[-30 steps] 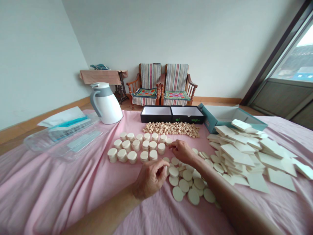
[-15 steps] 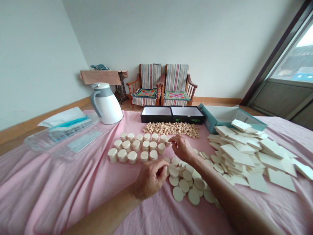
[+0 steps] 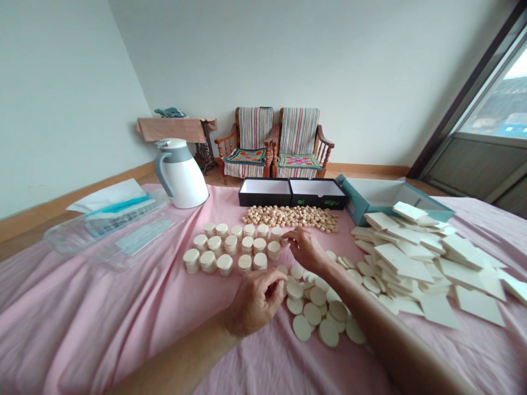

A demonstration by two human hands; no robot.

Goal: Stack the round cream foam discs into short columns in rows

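Note:
My right hand (image 3: 307,249) reaches to the right end of the rows of stacked pale round discs (image 3: 247,245). Its fingers are closed on a disc at that end stack (image 3: 285,240), which they partly cover. Nearer to me, my left hand (image 3: 259,299) is curled, with thumb and forefinger close together, at the left edge of a loose pile of round discs (image 3: 318,296). Whether anything sits in that pinch is hidden by the fingers. The stacks stand upright in three rows, left of my right hand.
Small wooden beads (image 3: 294,216) lie beyond the stacks, before a black box (image 3: 263,198). To the right are a teal box (image 3: 356,206) and heaped square pieces (image 3: 405,263). A white jug (image 3: 187,181) and clear plastic packaging (image 3: 115,225) are on the left of the pink cloth (image 3: 164,307).
The view has shifted slightly, so everything sits a little to the right. Both hands keep nearly the same pose and place among the discs.

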